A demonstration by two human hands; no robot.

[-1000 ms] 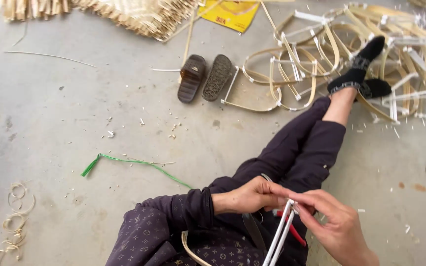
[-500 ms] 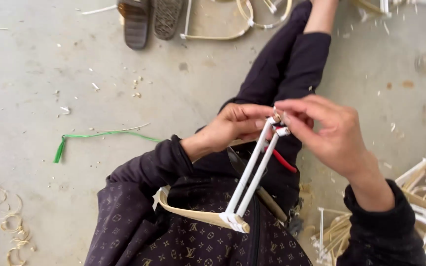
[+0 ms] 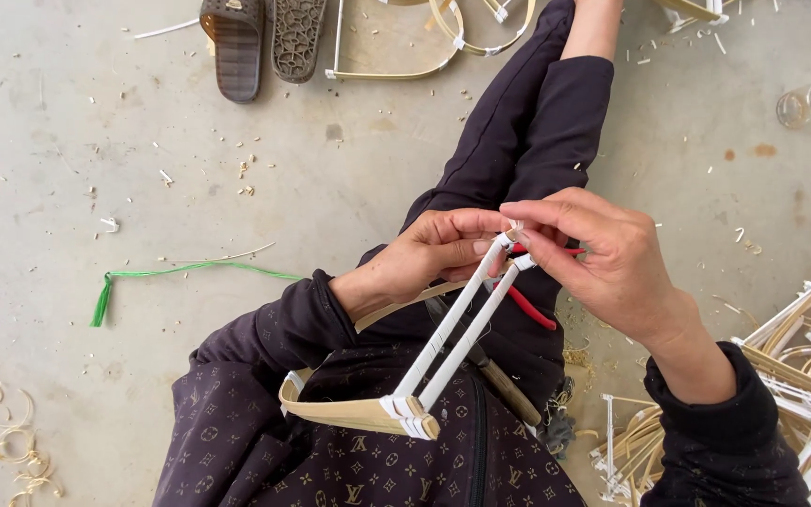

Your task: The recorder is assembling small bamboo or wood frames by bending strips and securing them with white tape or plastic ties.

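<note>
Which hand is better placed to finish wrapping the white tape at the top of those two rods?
Probably the right hand: its fingertips pinch the loose tape end at the top of the white rods. The left hand grips the rods just below, steadying them.

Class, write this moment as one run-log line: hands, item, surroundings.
left hand: grips white-wrapped rods | right hand: pinches rod tips | white-wrapped rods: joined to bamboo frame | red-handled tool: on lap
</note>
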